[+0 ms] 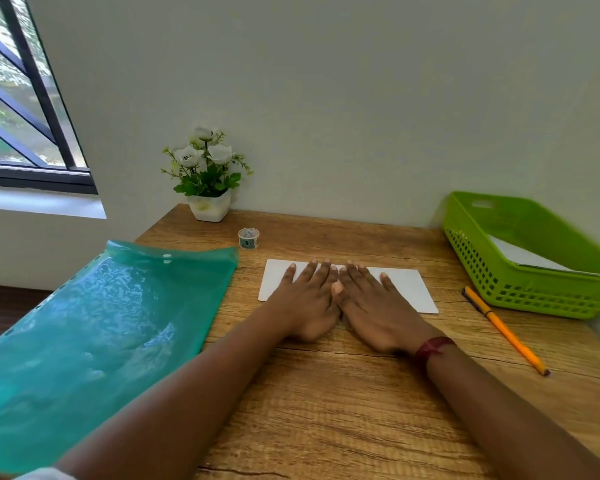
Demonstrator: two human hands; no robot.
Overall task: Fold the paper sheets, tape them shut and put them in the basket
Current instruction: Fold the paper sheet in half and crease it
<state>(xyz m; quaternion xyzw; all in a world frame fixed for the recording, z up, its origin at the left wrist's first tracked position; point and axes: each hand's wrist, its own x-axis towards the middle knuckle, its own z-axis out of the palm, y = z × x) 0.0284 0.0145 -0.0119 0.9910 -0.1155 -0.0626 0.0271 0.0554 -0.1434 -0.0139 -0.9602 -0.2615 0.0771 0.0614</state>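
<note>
A folded white paper sheet [409,287] lies flat in the middle of the wooden desk. My left hand [309,299] and my right hand [371,306] rest side by side on it, palms down, fingers spread and pressing it flat. Neither hand grips anything. A small roll of tape [249,238] stands behind the paper, to the left. The green plastic basket [520,292] sits at the right edge of the desk with white folded paper [520,256] inside it.
A teal plastic folder [101,334] covers the desk's left side and hangs over its edge. An orange pencil [504,329] lies in front of the basket. A potted white flower [207,178] stands against the wall at the back left. A window is at far left.
</note>
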